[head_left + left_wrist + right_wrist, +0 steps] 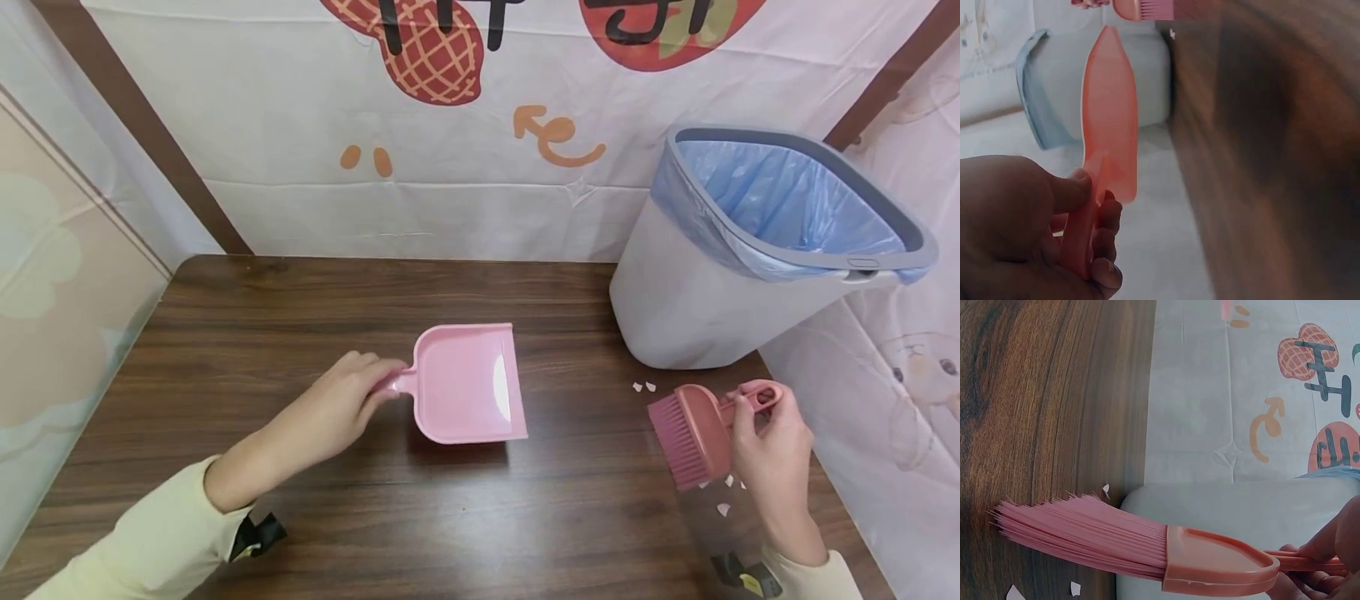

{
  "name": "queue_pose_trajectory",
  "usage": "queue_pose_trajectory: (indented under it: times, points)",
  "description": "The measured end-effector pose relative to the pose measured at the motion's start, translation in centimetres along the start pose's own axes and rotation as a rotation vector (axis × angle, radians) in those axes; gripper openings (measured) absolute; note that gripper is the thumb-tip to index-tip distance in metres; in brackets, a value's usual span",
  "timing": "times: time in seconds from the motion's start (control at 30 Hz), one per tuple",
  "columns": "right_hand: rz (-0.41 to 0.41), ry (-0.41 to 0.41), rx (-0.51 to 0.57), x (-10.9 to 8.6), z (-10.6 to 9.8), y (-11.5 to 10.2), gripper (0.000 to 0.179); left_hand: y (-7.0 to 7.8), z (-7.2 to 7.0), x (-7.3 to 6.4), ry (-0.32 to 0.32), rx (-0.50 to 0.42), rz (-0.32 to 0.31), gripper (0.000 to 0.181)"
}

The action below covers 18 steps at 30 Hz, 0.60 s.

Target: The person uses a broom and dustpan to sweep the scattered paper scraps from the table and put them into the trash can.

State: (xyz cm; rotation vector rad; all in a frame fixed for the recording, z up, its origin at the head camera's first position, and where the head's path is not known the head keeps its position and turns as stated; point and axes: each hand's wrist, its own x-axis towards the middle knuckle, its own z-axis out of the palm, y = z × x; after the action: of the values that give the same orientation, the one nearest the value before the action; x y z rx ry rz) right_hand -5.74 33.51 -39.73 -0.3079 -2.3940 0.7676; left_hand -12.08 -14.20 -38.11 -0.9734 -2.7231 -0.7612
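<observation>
A pink dustpan (461, 387) hangs above the table, its mouth toward the right. My left hand (341, 404) grips it by the handle; in the left wrist view the thumb (1075, 187) lies along one side and the fingers curl round the other. At the right, my right hand (776, 450) holds a small pink brush (697, 433) by its looped handle, bristles pointing left. White scraps (723, 509) lie on the table below the brush, and a couple more white bits (643, 387) sit just beyond it. In the right wrist view the bristles (1079, 534) hide part of the tabletop.
A grey-white bin (697, 292) lined with a blue bag (795, 196) stands at the table's back right corner, close beyond the brush. Printed cloth (450, 217) hangs along the back of the dark wooden table (322, 317). More cloth borders the left and right sides.
</observation>
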Motion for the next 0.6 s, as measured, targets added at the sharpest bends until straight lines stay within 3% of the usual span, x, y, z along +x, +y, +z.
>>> queue_pose_trajectory:
  times: [0.13, 0.23, 0.43, 0.6]
  points:
    - [0.002, -0.016, 0.015, -0.1, 0.0, 0.0, 0.014, -0.5, 1.4, -2.0, -0.020, -0.016, -0.030, 0.026]
    - [-0.024, -0.035, 0.086, 0.0, 0.0, -0.2, 0.014, -0.8, 2.3, -3.0, -0.028, -0.028, -0.037, 0.025]
    - [-0.226, -0.122, 0.322, 0.6, 0.2, -0.5, 0.021, -0.9, 4.0, -4.5, -0.067, -0.041, -0.041, 0.024]
    - [-0.345, -0.108, 0.346, 1.7, 0.4, -0.5, 0.025, -0.9, 4.6, -5.1, -0.087, -0.047, -0.054, 0.025]
